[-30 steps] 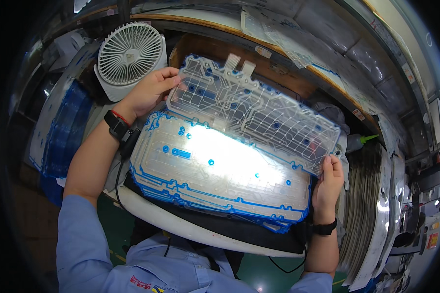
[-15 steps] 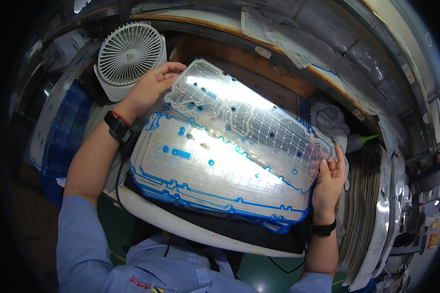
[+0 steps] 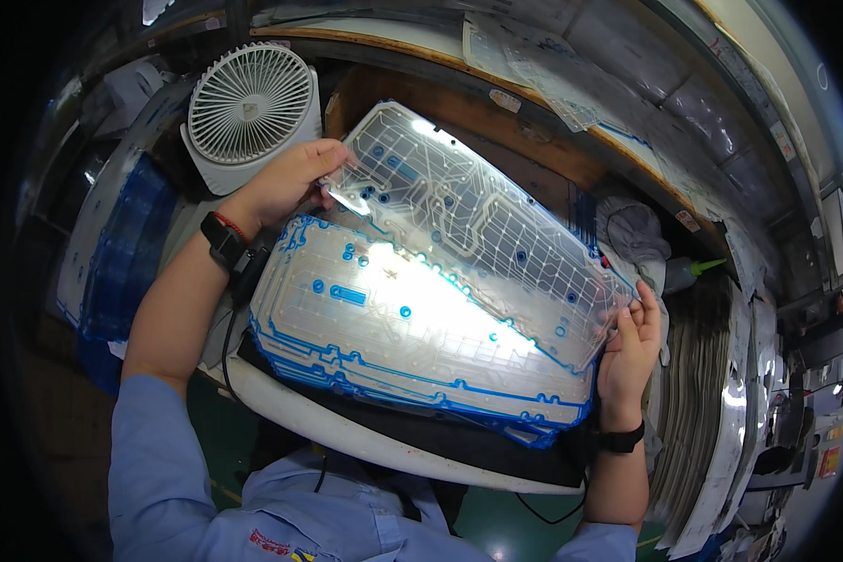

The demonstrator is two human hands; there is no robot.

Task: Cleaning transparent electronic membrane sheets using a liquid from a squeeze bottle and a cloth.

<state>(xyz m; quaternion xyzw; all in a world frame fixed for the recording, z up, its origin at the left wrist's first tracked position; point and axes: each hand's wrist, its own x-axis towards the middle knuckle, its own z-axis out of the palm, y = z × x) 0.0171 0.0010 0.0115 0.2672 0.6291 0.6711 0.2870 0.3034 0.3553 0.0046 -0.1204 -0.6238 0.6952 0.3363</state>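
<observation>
A clear plastic keyboard membrane sheet (image 3: 478,220), printed with pale circuit lines and small blue-rimmed holes, is tilted up between my hands. My left hand (image 3: 302,176) pinches its left end, thumb on the upper face. At the opposite end my right hand (image 3: 630,345) grips the right corner between thumb and fingers. Beneath it lies a stack of similar membrane sheets (image 3: 375,328) with blue edges, its top face bright with glare. The raised sheet hides the far part of that stack.
Beyond the left hand stands a white fan (image 3: 250,105). A wooden shelf edge (image 3: 421,54) runs across the back. Right of the stack are a grey cloth (image 3: 632,228), a green-tipped bottle (image 3: 681,273) and a tall pile of sheets (image 3: 698,403). More blue-edged sheets (image 3: 126,248) stand at left.
The left end of the raised sheet has tipped up and away, and the glare on it has shrunk. My left hand has shifted slightly down and closed further over the edge.
</observation>
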